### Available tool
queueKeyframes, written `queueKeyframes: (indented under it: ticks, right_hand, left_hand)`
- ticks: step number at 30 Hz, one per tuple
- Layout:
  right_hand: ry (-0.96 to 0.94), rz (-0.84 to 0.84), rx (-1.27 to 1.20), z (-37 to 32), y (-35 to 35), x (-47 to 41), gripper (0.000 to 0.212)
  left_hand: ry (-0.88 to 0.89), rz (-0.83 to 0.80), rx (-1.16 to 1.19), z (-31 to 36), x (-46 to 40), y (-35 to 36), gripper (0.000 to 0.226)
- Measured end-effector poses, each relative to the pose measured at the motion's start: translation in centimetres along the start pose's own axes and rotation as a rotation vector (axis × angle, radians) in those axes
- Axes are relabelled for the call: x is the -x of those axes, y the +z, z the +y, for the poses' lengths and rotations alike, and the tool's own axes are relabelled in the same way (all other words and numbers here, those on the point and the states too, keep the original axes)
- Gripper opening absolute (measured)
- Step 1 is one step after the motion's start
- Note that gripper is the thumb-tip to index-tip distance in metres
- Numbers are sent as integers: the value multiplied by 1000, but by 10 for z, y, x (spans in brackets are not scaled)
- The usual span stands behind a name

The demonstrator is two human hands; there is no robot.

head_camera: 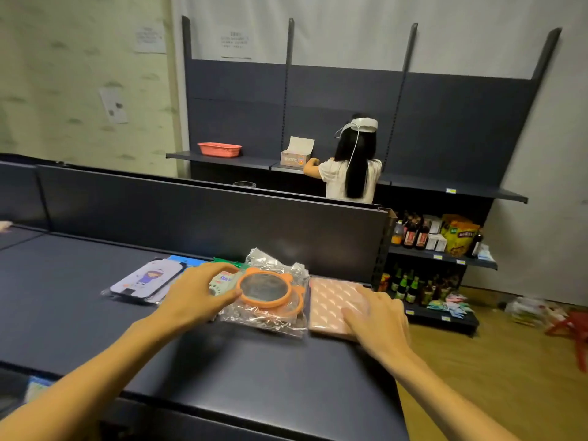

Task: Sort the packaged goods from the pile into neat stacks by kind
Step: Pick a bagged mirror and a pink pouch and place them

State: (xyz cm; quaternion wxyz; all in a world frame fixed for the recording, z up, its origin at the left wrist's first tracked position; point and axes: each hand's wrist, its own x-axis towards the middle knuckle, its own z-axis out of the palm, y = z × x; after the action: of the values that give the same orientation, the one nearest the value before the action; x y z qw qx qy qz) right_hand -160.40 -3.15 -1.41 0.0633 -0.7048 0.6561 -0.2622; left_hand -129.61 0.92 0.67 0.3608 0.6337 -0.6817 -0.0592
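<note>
Left hand (199,294) grips a packet (222,280) whose print is unreadable.

Nothing can be read for certain: the pale packet (226,278) near the shelf's back edge bears blue letters (perhaps "DAY"), and the wall notices (234,39) are blurred.

We are seeing open shelf top (79,313) lying near and left of the packaged goods (270,294), while the upright back panel (206,224) is blocking reach just behind them.
</note>
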Motion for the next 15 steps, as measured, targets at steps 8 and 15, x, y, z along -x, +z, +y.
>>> queueKeyframes:
  ticks: [8, 15]
  right_hand:
    - [-374, 93, -25, -71, 2, 5, 48]
    - [-588, 50, -18, -171, 20, 6, 58]
  left_hand:
    - [24, 76, -288, -16, 17, -35, 57]
    - [-28, 116, -385, -53, 53, -102, 62]
